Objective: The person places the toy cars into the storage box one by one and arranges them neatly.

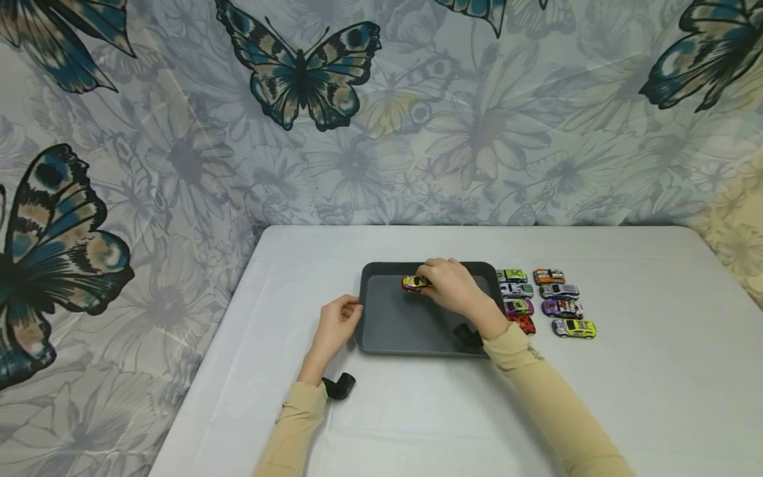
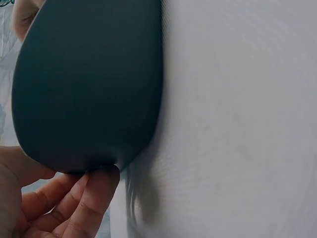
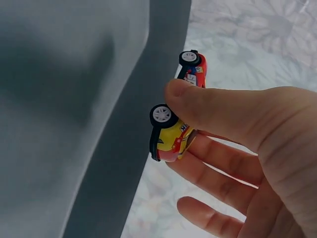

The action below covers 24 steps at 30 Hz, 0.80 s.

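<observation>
- Hands well apart, the left nearer the person, the right reaching farther forward.
- Right hand [image 1: 451,285]: thumb [image 3: 198,101] and fingers pinch a yellow-and-red toy car [image 1: 412,283] by its sides. Car juts out left of the fingertips, over the far part of the tray [image 1: 417,331]; wheels face the tray in the right wrist view. Cannot tell whether they touch it.
- Left hand [image 1: 338,322]: clamped on the tray's left edge, fingertips against the outer side; thumb tip hidden behind the rim in the left wrist view.
- Tray: dark grey, rounded corners, lying between the hands and under the right one.
- At each wrist, a black device: one [image 1: 340,386] beside the left wrist, another [image 1: 467,335] below the right, above the tray's near right part.
- Beige sleeves on both forearms; the right sleeve [image 1: 548,391] crosses the tray's near right corner.
- Right of the right hand, eight more toy cars in two columns.
- Nearer column, along the tray's right side: green [image 1: 511,275], silver [image 1: 516,290], purple-and-green [image 1: 518,307], red [image 1: 522,324], the last beside the right wrist and partly covered.
- Farther column: orange [image 1: 548,276], grey striped [image 1: 559,291], purple [image 1: 562,308], yellow [image 1: 574,328].
- Under everything, a white tablecloth [image 1: 656,397].
- Beyond both hands, a floral backdrop [image 1: 495,132] with large butterflies [image 1: 302,73].
</observation>
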Tool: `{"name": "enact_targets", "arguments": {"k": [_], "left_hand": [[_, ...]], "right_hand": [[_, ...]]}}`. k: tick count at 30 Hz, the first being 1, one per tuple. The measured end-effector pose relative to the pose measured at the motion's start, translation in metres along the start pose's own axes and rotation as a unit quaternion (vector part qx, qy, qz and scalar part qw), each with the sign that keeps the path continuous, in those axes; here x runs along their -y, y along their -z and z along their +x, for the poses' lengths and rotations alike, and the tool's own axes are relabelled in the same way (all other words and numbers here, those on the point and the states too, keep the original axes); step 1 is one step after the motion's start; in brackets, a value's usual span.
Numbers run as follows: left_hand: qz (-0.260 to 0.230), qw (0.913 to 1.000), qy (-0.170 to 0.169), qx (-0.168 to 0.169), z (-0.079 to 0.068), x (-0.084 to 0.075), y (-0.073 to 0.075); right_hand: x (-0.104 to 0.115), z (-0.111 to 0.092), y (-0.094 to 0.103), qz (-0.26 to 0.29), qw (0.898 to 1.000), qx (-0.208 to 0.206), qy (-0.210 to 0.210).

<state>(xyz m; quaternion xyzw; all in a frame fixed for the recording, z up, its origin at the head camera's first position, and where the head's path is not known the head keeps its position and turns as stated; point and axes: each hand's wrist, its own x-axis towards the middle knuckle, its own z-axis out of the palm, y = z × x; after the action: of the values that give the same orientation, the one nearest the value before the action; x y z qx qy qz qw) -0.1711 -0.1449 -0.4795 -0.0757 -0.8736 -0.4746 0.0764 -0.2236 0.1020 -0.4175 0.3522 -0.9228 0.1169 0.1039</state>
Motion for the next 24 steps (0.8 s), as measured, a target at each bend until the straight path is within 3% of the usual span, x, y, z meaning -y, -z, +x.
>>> {"name": "enact_targets", "arguments": {"k": [8,24], "left_hand": [[-0.005,1.0,0.007,0.0,0.001,0.0,-0.001],[-0.005,0.9998,0.018,0.003,0.002,0.003,0.0]], "right_hand": [[0.005,0.018,-0.012,0.023,1.0,0.008,-0.003],[0.019,0.045,-0.034,-0.001,1.0,0.022,-0.005]]}}
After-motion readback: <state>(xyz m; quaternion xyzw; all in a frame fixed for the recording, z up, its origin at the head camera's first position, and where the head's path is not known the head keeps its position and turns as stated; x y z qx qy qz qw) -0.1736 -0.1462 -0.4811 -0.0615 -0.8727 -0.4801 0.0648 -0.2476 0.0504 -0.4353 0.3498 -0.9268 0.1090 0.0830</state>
